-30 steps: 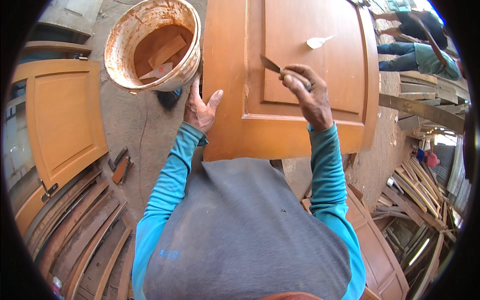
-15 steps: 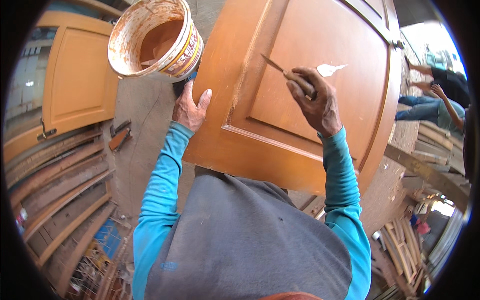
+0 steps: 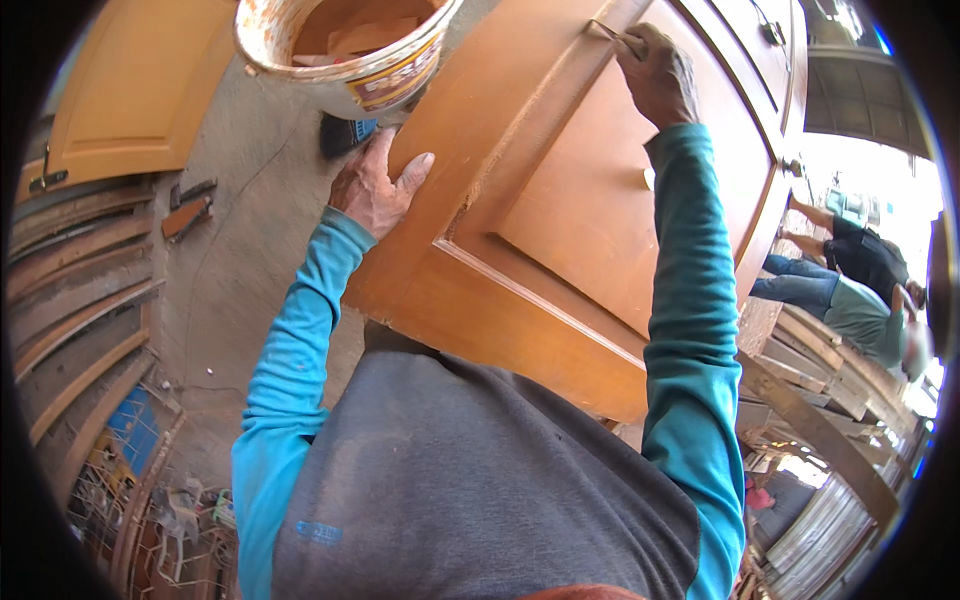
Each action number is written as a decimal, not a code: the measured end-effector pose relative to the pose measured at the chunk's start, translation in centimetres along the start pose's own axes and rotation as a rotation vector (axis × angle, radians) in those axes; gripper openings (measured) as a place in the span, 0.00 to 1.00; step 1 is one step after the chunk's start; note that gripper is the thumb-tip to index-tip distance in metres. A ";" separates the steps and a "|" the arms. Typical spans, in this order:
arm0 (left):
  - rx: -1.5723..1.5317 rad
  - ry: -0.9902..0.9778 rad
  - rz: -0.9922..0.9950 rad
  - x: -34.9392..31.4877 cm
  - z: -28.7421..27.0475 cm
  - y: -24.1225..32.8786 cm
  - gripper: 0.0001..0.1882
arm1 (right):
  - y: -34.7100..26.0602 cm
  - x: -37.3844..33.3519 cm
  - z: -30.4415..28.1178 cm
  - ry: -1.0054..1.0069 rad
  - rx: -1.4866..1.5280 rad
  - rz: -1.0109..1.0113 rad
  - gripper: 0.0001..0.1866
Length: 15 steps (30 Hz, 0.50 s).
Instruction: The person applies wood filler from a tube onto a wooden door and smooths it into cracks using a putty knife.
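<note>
A brown wooden panel door (image 3: pixel 470 290) lies slanted in front of me. My left hand (image 3: pixel 375 190) holds its left edge, thumb on the face and the other fingers partly hidden over the side. Near the far part of the door, my right hand (image 3: pixel 660 75) is closed round a putty knife (image 3: pixel 612 36), its thin blade pointing left at the moulding around the raised panel (image 3: pixel 580 210). A small white patch (image 3: pixel 649 179) on the panel shows beside my right sleeve. Beyond my left hand is a bucket (image 3: pixel 400 75) with smeared walls and brown material inside.
A dark-bristled brush (image 3: pixel 340 135) is below the bucket. An orange-brown tool (image 3: pixel 187 215) lies on the floor at left, near stacked boards (image 3: pixel 80 290) and another door (image 3: pixel 140 95). Two people (image 3: pixel 850 265) are at the right, near a timber pile (image 3: pixel 810 360).
My right hand has moved farther away along the door with the putty knife, reaching the moulding. My left hand stays at the door's edge. The whole view has shifted and turned.
</note>
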<state>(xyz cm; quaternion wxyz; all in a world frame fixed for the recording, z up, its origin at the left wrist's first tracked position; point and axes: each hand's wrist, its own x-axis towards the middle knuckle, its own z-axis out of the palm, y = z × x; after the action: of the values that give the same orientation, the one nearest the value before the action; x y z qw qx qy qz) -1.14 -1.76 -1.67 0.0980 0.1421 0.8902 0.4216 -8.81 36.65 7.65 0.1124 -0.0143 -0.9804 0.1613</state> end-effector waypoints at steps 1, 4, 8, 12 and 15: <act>-0.008 0.018 0.032 0.0 -0.1 0.1 0.35 | 0.1 -0.1 -0.1 -0.026 -0.029 -0.020 0.15; 0.027 0.017 -0.006 -0.3 -0.2 -0.1 0.34 | -1.2 -1.0 0.2 -0.071 -0.077 -0.057 0.15; -0.023 -0.014 -0.004 0.0 0.0 -0.7 0.34 | -1.9 -1.0 0.6 -0.074 -0.191 -0.067 0.12; -0.035 -0.035 0.013 0.3 0.3 -0.8 0.35 | -2.1 -1.6 0.2 -0.100 -0.196 -0.064 0.10; -0.038 -0.028 0.019 0.2 -0.1 -0.7 0.35 | -3.6 -3.0 -0.9 -0.173 -0.162 -0.159 0.15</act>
<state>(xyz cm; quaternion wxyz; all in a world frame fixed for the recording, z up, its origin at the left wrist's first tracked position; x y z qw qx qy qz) -1.43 -2.22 -2.21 0.1092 0.1546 0.8791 0.4374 -5.69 33.30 9.00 0.0383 0.0683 -0.9943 0.0730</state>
